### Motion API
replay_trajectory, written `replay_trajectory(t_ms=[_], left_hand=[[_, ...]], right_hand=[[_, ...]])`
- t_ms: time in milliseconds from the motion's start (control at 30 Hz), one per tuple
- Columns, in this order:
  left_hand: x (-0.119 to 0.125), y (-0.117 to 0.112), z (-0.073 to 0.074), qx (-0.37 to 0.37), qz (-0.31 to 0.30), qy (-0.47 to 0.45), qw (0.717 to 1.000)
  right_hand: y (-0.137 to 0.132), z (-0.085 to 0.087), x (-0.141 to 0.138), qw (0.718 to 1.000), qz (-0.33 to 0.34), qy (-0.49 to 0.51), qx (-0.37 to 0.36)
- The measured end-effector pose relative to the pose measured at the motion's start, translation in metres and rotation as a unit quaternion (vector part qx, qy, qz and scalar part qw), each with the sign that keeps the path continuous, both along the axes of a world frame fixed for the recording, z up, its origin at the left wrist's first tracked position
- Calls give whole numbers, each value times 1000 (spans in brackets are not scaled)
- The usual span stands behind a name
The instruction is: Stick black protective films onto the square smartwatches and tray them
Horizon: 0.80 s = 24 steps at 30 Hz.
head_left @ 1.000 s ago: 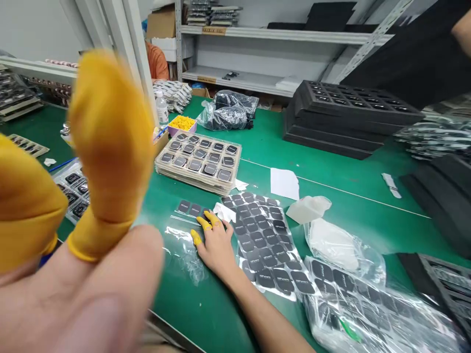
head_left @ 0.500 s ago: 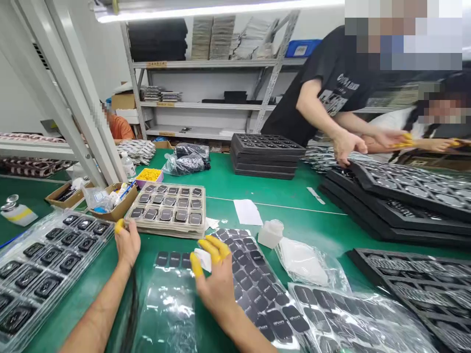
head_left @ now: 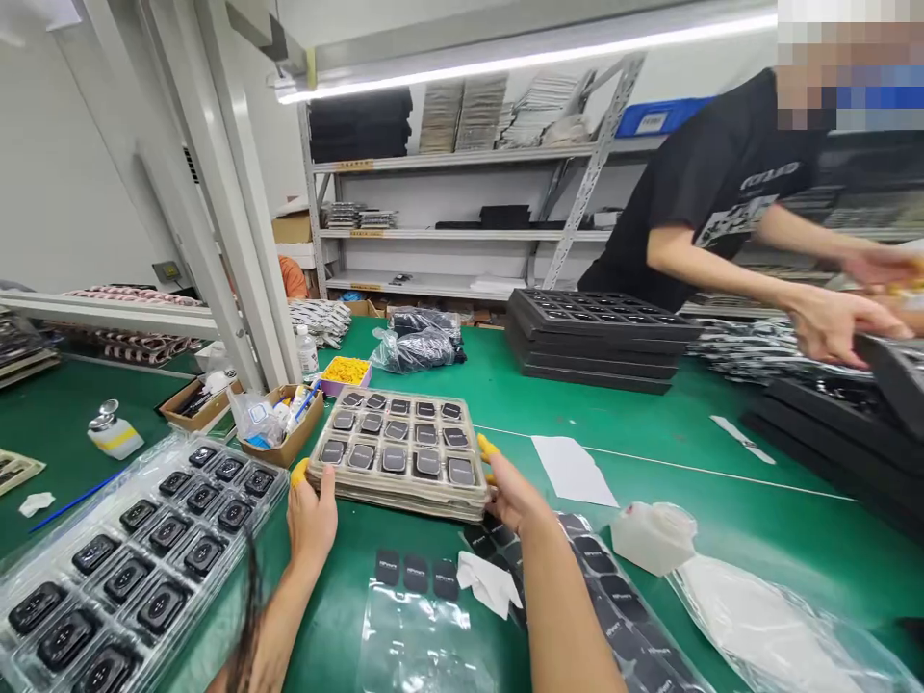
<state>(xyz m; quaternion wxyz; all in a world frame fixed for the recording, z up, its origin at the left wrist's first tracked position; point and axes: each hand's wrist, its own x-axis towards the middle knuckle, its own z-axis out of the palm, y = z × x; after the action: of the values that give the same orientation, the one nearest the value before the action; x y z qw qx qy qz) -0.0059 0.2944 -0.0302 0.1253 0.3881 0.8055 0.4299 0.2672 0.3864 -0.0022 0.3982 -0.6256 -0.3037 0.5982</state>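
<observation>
A stack of beige plastic trays (head_left: 404, 484) holds rows of dark square watch-like pieces in its top tray. My left hand (head_left: 312, 515) grips the near left corner, with the thumb along the front edge. At the right side, my right hand (head_left: 514, 491) has its yellow-covered fingers around the tray edge. Just below the stack lie a clear sheet with black square stickers (head_left: 416, 575) and a crumpled white wipe (head_left: 489, 582). Left of my left hand is a clear tray of black watch cases (head_left: 167, 531). Another sheet of black stickers (head_left: 613, 602) lies partly under my right forearm.
A box of yellow finger cots (head_left: 345, 372) and a cardboard box (head_left: 293, 438) stand behind the trays. White paper (head_left: 574, 470) and a white plastic bottle (head_left: 654, 535) lie to the right. Across the table, a co-worker in black (head_left: 722, 212) handles black foam trays (head_left: 815, 433).
My right hand has left the sticker sheet, let go of the white wipe and taken the tray stack's right side. My left hand now grips its left corner. The view has turned left.
</observation>
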Motion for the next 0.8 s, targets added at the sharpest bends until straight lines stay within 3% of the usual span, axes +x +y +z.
replay_trajectory(t_ms=[267,433,533,600,733,800], left_hand=[[30,-10,-1,19,-62,38,997],[44,26,-4,17,-132,101,986],[49,55,-3,49,-115,151,981],[54,73,0,98,-121,241,958],[70,98,2,120,-322,392,854],[78,105,0,94,-349,413,836]], right_hand=[[7,-2,39,999,-23,-37,17],[24,-19,41,985,-125,-107,59],[32,-32,33,972,-171,-139,85],[33,-39,31,969,-167,-150,106],[28,-48,40,959,-135,-208,139],[24,-50,45,946,-120,-264,146]])
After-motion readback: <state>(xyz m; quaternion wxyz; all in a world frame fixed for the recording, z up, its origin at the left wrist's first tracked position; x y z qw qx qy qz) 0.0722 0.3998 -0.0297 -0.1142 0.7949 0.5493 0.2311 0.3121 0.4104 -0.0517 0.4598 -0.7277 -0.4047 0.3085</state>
